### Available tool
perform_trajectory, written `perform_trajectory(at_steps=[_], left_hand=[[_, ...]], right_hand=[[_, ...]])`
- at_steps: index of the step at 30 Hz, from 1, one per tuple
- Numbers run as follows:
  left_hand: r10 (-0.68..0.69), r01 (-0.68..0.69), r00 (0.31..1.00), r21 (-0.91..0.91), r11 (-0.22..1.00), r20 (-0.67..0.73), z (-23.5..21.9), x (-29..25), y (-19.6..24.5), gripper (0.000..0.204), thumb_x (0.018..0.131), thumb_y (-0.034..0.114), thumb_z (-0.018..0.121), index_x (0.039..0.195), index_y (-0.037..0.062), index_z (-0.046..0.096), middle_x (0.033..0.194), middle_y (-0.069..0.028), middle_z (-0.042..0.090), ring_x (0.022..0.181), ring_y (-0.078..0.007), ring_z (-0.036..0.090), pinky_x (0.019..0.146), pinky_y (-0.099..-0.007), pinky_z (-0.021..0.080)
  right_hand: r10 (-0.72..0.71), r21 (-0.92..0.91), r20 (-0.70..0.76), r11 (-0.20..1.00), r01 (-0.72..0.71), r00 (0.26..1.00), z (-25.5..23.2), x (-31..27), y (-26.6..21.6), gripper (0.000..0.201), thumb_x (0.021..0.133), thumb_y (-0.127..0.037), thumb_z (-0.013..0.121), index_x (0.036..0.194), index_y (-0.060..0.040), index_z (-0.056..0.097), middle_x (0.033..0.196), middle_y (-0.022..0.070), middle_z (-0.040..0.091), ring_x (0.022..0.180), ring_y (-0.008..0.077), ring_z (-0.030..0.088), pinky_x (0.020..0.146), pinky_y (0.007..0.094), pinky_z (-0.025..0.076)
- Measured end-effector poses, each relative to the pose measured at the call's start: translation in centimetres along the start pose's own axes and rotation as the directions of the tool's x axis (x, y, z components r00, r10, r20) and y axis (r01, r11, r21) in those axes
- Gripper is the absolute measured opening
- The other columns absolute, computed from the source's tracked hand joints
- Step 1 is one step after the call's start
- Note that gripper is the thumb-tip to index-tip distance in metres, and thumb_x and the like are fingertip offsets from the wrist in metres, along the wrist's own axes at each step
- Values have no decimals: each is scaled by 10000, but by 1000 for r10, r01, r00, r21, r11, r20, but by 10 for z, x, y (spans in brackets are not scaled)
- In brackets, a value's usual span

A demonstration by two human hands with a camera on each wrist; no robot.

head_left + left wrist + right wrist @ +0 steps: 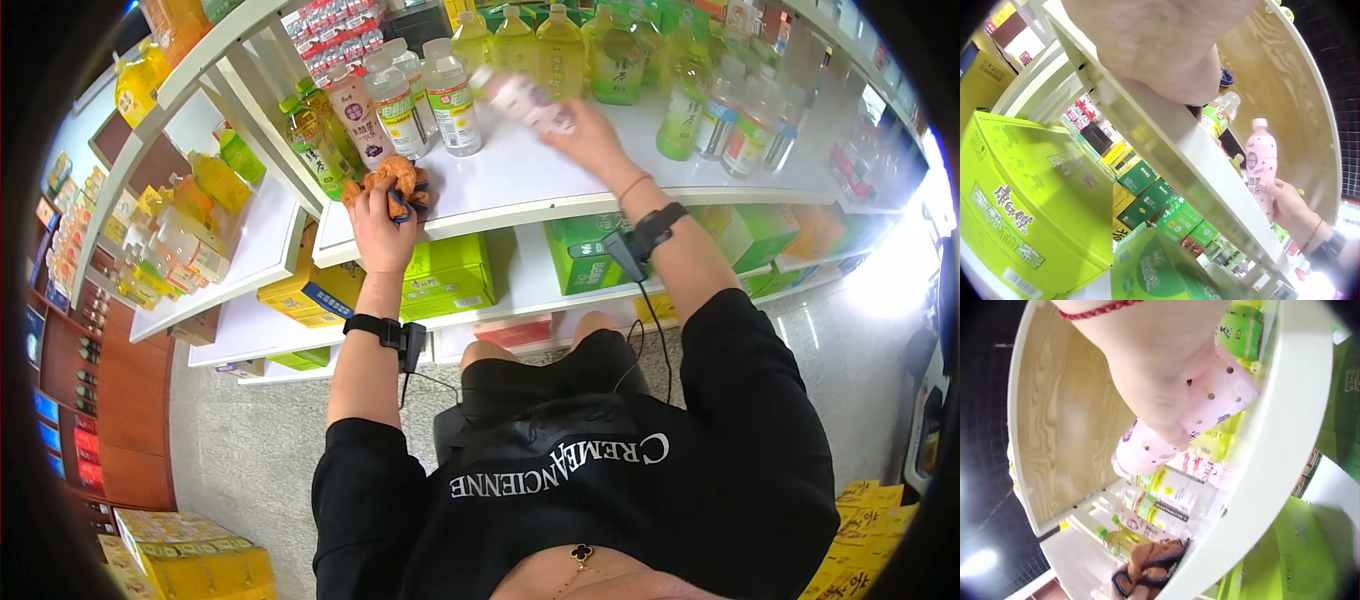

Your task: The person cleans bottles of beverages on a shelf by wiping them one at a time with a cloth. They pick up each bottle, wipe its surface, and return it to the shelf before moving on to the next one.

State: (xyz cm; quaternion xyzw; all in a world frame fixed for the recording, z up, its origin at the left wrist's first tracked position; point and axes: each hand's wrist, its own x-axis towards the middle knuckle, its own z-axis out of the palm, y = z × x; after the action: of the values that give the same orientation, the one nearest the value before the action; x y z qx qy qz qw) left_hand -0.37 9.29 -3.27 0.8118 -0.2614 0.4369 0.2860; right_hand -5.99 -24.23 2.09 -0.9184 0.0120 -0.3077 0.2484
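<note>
In the head view my right hand (598, 145) grips a pink drink bottle (522, 100) near its base. The bottle tilts over the white shelf (530, 185), its white cap toward the left. The right wrist view shows my fingers wrapped round the dotted pink label (1147, 447). My left hand (380, 235) holds a bunched orange-brown cloth (400, 178) with dark blue edging at the shelf's front edge. Just behind the cloth stand another pink bottle (358, 118), green tea bottles (318, 150) and clear bottles with green-and-yellow labels (455, 112).
Yellow-green bottles (560, 50) line the back of the shelf. More bottles (745, 130) stand at its right. Green cartons (447, 275) sit on the shelf below. A white upright (265, 110) divides off a side shelf with bottles at the left.
</note>
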Motion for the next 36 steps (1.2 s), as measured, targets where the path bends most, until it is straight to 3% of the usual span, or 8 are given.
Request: perform_trajectory(at_steps=[2, 8, 12, 20, 22, 24, 27, 36], left_hand=[[21, -21, 1000, -8, 1000, 0, 2, -1, -3, 508, 700, 106, 705, 1196, 124, 599, 1113, -181, 561, 1079, -397, 503, 984, -471, 411], [57, -57, 998, -2, 998, -24, 4, -1, -4, 503, 698, 100, 694, 1191, 112, 592, 1108, -180, 560, 1071, -406, 505, 973, -477, 414], [24, -24, 1000, -21, 1000, 10, 5, -3, -6, 518, 686, 95, 695, 1190, 114, 580, 1098, -169, 559, 1068, -397, 510, 966, -474, 419], [56, -56, 998, 8, 998, -20, 7, -3, -5, 520, 681, 92, 698, 1187, 110, 581, 1083, -162, 558, 1053, -390, 512, 955, -472, 422], [49, -48, 999, 17, 999, -21, 7, -3, -5, 520, 680, 93, 699, 1187, 109, 584, 1082, -163, 558, 1052, -390, 512, 953, -471, 423], [64, -64, 998, 17, 998, -28, 6, -2, -4, 519, 679, 96, 700, 1186, 112, 589, 1086, -169, 557, 1052, -391, 512, 954, -472, 423], [62, -62, 998, 22, 998, -18, 5, -2, -4, 524, 674, 97, 703, 1185, 115, 591, 1089, -171, 557, 1064, -392, 512, 959, -474, 421], [58, -58, 998, 3, 998, -36, 5, -4, -2, 516, 675, 95, 700, 1180, 115, 599, 1081, -169, 556, 1061, -390, 517, 954, -469, 426]], right_hand=[[124, 370, -98, 926, -80, 987, -15, -4, 9, 608, 768, -273, 807, 1224, 15, 527, 1133, 172, 645, 1024, 268, 635, 913, 371, 502], [215, 480, -342, 877, -26, 915, -31, -31, 55, 595, 796, -224, 801, 1237, 37, 499, 1141, 148, 645, 1040, 199, 624, 907, 327, 496], [257, 538, -351, 842, -31, 901, -46, -48, 66, 555, 817, -225, 784, 1223, 36, 511, 1151, 137, 648, 1032, 189, 628, 915, 322, 494], [364, 557, -370, 823, -109, 855, -39, -36, 87, 548, 819, -289, 783, 1183, 42, 541, 1101, 139, 668, 983, 192, 649, 864, 325, 510], [398, 441, -455, 878, -187, 797, -42, -49, 79, 553, 810, -294, 791, 1172, 45, 548, 1076, 146, 677, 965, 200, 656, 850, 326, 513], [366, 540, -470, 839, -66, 803, -50, -59, 76, 563, 800, -306, 797, 1170, 40, 554, 1069, 155, 684, 964, 215, 663, 853, 333, 512], [373, 282, -552, 925, -253, 746, -72, -73, 65, 583, 809, -341, 780, 1205, 23, 556, 1099, 169, 683, 982, 242, 668, 872, 350, 505], [382, 326, -634, 920, -216, 672, -89, -66, 126, 590, 808, -324, 777, 1216, 45, 565, 1110, 174, 678, 994, 266, 654, 875, 353, 495]])
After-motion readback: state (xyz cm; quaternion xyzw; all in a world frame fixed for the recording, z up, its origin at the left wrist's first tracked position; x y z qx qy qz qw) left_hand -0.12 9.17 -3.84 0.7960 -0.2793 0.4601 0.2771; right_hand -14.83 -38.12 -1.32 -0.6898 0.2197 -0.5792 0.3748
